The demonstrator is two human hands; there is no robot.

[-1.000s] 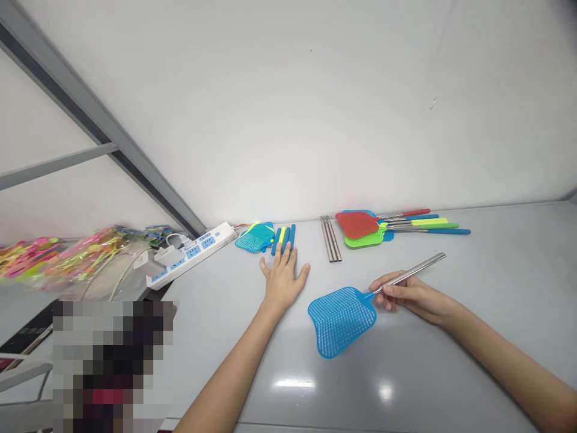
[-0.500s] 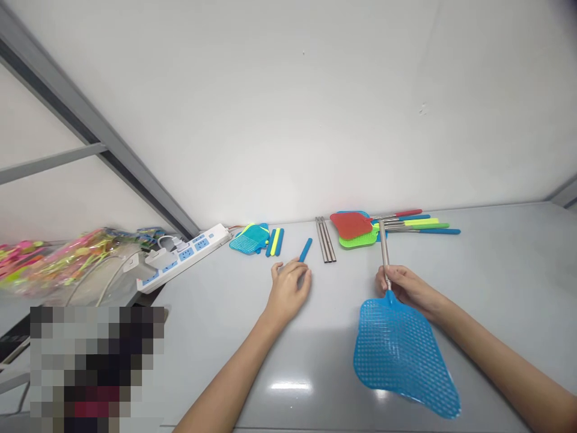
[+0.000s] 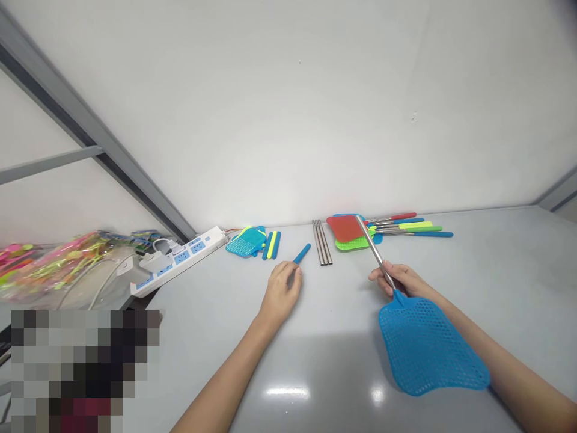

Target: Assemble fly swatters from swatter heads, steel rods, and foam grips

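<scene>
My right hand point(image 3: 401, 280) grips the metal rod point(image 3: 370, 245) of a blue fly swatter point(image 3: 433, 346) close to the blue mesh head, which hangs toward me. The rod's bare end points up and to the left. My left hand point(image 3: 283, 285) is closed around the near end of a blue handle sleeve point(image 3: 303, 252) at the middle of the table. Beyond and between my hands lie several loose metal rods point(image 3: 322, 242), side by side. Farther left are blue and yellow handle sleeves point(image 3: 272, 245) and a small pile of blue and yellow swatter heads point(image 3: 246, 242).
Against the wall rests a stack of fly swatters with a red head point(image 3: 345, 228) on top and coloured handles pointing right. A white power strip point(image 3: 180, 261) with plugs lies at the left edge of the table point(image 3: 342, 361). Beyond it are plastic bags point(image 3: 76, 261) of coloured parts.
My right hand has tilted the swatter, so the rod's end has swung left and the head right. The blue sleeve in my left hand has turned to lean further right.
</scene>
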